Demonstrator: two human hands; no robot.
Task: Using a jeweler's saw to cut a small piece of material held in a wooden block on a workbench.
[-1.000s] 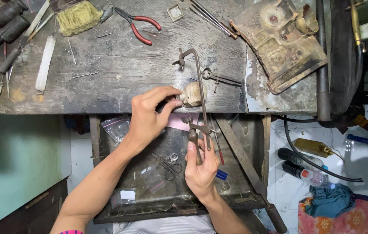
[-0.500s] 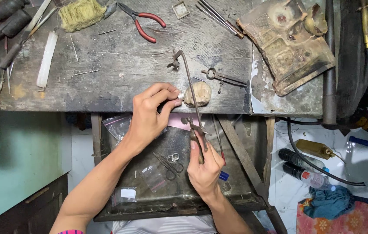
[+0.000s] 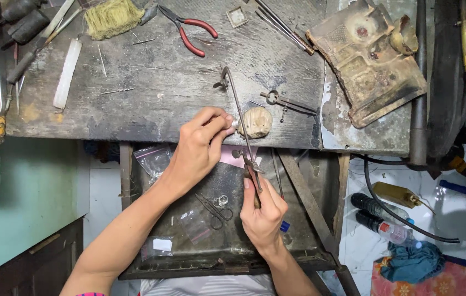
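Note:
My right hand (image 3: 264, 211) grips the wooden handle of a thin metal saw frame (image 3: 236, 104), whose blade end reaches up over the dark workbench (image 3: 161, 87). My left hand (image 3: 200, 148) pinches a tiny pale piece against a rounded wooden peg block (image 3: 255, 122) at the bench's front edge. The piece itself is mostly hidden by my fingertips. Both forearms come up from the bottom of the view over an open metal drawer (image 3: 189, 257).
Red-handled pliers (image 3: 189, 33), a yellow fibre brush (image 3: 113, 17), a white stick (image 3: 67, 73), metal dividers (image 3: 285, 102) and a corroded metal block (image 3: 367, 55) lie on the bench. The drawer holds small scissors (image 3: 216, 211) and plastic bags. Bottles (image 3: 381, 219) and a blue cloth (image 3: 411, 260) lie on the floor at right.
The saw frame has shifted slightly, its handle moving down toward me. My left hand stays at the wooden peg block with its fingertips pinched.

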